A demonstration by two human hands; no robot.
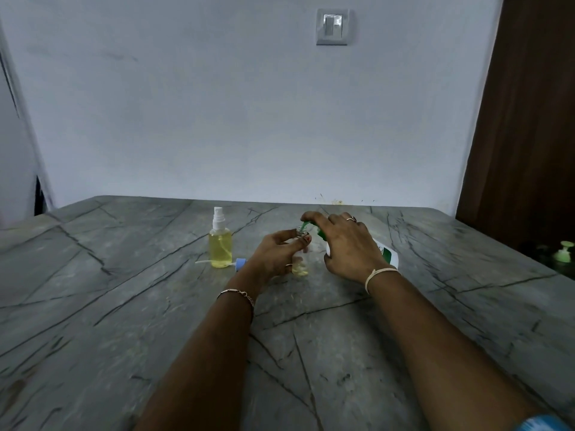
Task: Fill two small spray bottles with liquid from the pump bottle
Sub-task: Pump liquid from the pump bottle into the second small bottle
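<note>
Just beyond the middle of the grey veined table (124,306), both hands meet over a small open bottle (300,268). The left hand (273,256) grips this bottle, with the fingers and thumb curled round its clear body and pinching near the neck. It stands upright on the table with a little yellow liquid at the bottom.

The right hand (348,247) is wrapped round the pump bottle (387,253), which leans to the left. A finger lies over its green pump head (306,226), and the spout sits right at the open bottle's mouth. Only the lower white body with a green label shows from under the hand, to the right.

To the left, apart from the hands, a full bottle (221,247) stands upright, capped with a white sprayer and filled with yellow liquid nearly to the shoulder. Just beside its base, on the near right, a loose blue sprayer (240,264) lies on its side, and its thin tube runs left in front of the full bottle.

A bracelet (238,293) circles the left wrist and a pale thread (378,275) the right. A light switch (333,26) is on the far wall, and a brown door (529,119) stands at the right.
</note>
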